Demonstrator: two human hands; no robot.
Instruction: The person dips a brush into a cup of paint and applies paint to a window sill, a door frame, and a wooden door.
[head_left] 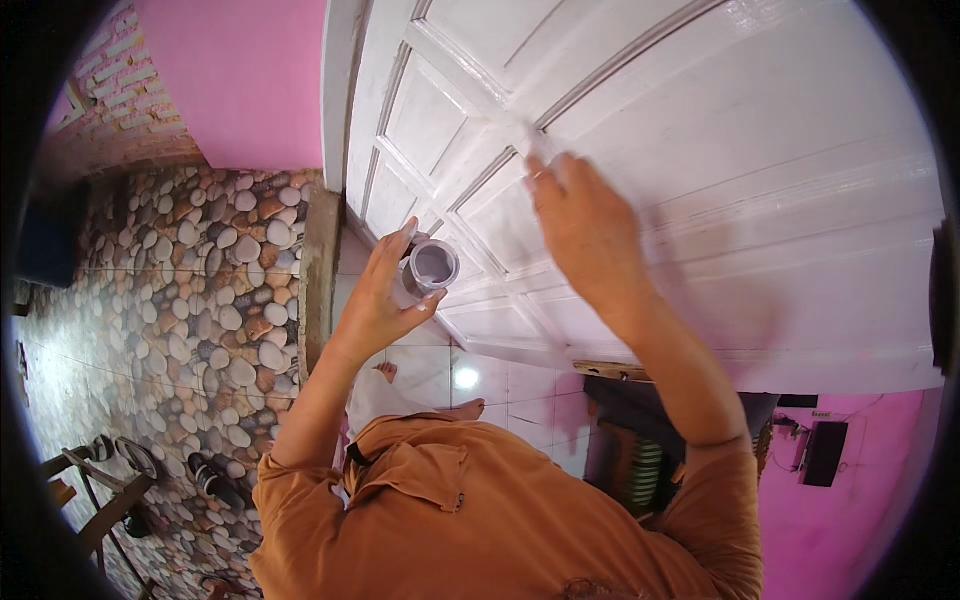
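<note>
My left hand [380, 300] is wrapped round a small see-through cup [447, 262] with greyish-white paint in it, tilted so its mouth faces me. My right hand [590, 225] is raised against a white panelled door [720, 150], its fingers closed on a paintbrush [541, 143]. The brush is pale and smeared by motion, and most of its handle is hidden by the fingers. Its tip meets the door where the raised mouldings cross. Wet-looking shiny streaks run over parts of the door.
The white door frame [338, 90] stands at the left, beside a pink wall [240, 80]. A raised sill [318, 270] divides pebble-patterned floor [200, 290] from white tiles [520, 385]. Sandals [210, 475] and a wooden rack [105, 515] are at lower left. Dark cloth-covered furniture [615, 405] stands at right.
</note>
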